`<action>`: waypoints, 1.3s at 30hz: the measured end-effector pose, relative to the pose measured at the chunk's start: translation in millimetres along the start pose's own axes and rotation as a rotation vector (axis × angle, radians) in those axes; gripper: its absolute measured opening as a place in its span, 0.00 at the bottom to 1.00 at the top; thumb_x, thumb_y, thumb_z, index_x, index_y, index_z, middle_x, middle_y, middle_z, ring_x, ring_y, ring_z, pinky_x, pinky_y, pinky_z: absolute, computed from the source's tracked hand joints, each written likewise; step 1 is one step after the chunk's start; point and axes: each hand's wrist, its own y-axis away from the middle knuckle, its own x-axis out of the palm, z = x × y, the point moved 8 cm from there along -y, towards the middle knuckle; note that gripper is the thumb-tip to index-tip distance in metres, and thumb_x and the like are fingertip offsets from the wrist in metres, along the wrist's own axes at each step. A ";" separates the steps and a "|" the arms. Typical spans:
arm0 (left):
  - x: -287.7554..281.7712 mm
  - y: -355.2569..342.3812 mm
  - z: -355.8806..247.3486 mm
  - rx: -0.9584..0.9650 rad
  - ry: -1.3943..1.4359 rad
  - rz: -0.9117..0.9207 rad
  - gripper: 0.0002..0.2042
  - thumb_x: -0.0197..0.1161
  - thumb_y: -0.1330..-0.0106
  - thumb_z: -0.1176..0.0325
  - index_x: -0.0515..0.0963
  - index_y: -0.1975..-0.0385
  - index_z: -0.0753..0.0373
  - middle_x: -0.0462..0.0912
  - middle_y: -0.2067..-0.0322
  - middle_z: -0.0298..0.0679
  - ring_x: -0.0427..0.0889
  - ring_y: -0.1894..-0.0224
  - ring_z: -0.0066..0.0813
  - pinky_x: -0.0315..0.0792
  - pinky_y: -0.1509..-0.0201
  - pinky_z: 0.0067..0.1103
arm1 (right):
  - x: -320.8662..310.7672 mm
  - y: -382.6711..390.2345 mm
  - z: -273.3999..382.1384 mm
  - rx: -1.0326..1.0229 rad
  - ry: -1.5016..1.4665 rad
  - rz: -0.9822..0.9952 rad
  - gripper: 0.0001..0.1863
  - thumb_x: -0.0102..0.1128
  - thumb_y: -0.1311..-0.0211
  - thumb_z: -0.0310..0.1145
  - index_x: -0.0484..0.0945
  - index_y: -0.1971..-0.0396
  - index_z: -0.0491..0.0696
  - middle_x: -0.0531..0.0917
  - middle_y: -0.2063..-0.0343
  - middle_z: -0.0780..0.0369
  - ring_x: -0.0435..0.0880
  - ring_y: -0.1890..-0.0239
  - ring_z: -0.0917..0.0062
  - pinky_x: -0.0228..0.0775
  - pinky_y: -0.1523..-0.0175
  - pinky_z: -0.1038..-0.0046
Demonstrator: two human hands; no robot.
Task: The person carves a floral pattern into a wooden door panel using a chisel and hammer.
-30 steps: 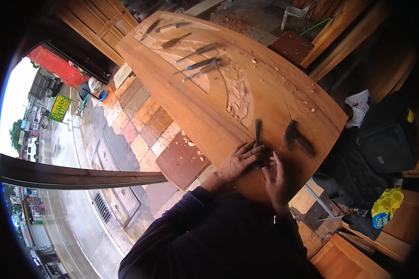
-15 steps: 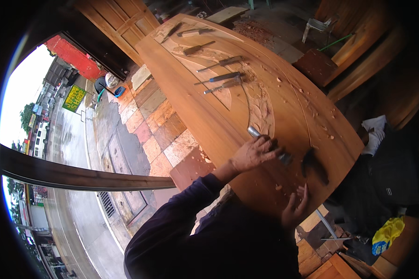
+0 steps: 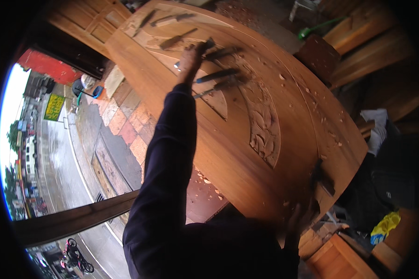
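Observation:
My left hand (image 3: 191,60) is stretched far across a curved wooden panel (image 3: 219,144), its fingers closed around a carving chisel (image 3: 209,43) with a shiny metal end and a dark handle. Around it lie several more chisels, among them one with a dark handle and blue collar (image 3: 219,75) and one with a brown handle (image 3: 179,39). A carved leaf band (image 3: 264,135) curves down the panel. In shadow at the near edge, my right hand (image 3: 300,216) rests with fingers apart, holding nothing visible. Close to it lies a dark, blurred object (image 3: 322,179) of unclear kind.
Wood shavings (image 3: 330,135) are scattered over the panel's right side. A wooden post (image 3: 79,216) crosses the lower left, with a wet street beyond. Panelled wood (image 3: 93,23) stands at the far left. A white cloth (image 3: 376,128) and yellow-blue bundle (image 3: 385,225) are at right.
My left hand has moved from the panel's near middle, away and leftward, to the laid-out chisels, carrying the metal-ended chisel. My right hand stays by the near edge. The view has shifted.

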 end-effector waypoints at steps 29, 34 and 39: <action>-44.7 75.3 -418.0 -0.064 1.730 0.872 0.18 0.57 0.22 0.46 0.74 0.55 0.56 0.67 0.77 0.26 0.65 0.81 0.15 0.61 0.77 0.14 | -25.0 -82.7 -58.2 0.112 -0.437 0.035 0.21 0.62 0.31 0.30 0.72 0.41 0.41 0.78 0.50 0.55 0.78 0.51 0.71 0.70 0.48 0.68; -33.7 87.0 -435.7 -0.216 1.848 0.846 0.20 0.57 0.23 0.44 0.74 0.58 0.57 0.70 0.79 0.29 0.68 0.84 0.17 0.63 0.81 0.16 | -46.0 -70.6 -27.7 0.207 -0.565 -0.027 0.27 0.58 0.32 0.26 0.66 0.33 0.42 0.77 0.50 0.59 0.72 0.67 0.79 0.64 0.64 0.75; -19.1 87.0 -449.1 -0.099 1.866 0.872 0.18 0.58 0.23 0.46 0.74 0.60 0.56 0.71 0.81 0.28 0.68 0.85 0.16 0.62 0.83 0.16 | -38.6 -53.5 -53.5 0.315 -0.688 -0.012 0.30 0.59 0.30 0.28 0.64 0.30 0.43 0.77 0.48 0.59 0.71 0.72 0.84 0.63 0.69 0.79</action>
